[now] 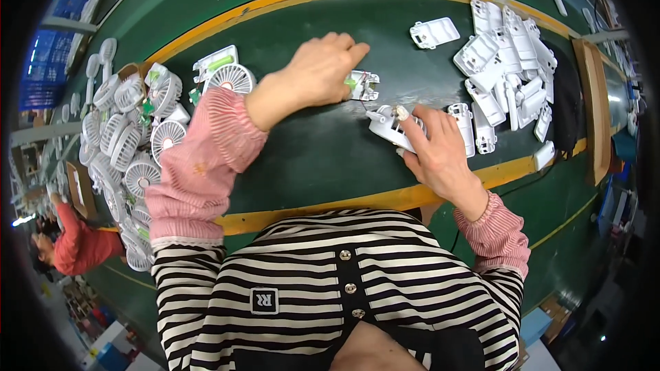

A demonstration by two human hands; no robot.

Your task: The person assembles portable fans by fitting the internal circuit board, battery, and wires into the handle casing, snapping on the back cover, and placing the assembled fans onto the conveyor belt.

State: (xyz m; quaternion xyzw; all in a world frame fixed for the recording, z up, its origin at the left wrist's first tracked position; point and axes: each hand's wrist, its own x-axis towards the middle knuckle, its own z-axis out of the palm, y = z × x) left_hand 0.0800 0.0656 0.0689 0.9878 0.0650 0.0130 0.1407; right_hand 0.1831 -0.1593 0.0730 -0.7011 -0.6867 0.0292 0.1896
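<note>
My left hand is palm down over the far middle of the table, fingers bent around the near end of a white handle casing that carries a green battery. Some of its fingertips are hidden. Closer to me and to the right, my right hand grips a white plastic fan part between thumb and fingers, tilted just above the green tabletop. A thin dark red wire shows between the two pieces. One fingertip of the right hand has a pale wrap.
Many white fan heads are heaped at the left, and one fan lies nearer my left sleeve. A pile of white casing shells covers the right side; a single shell lies apart. Yellow edging borders the green table.
</note>
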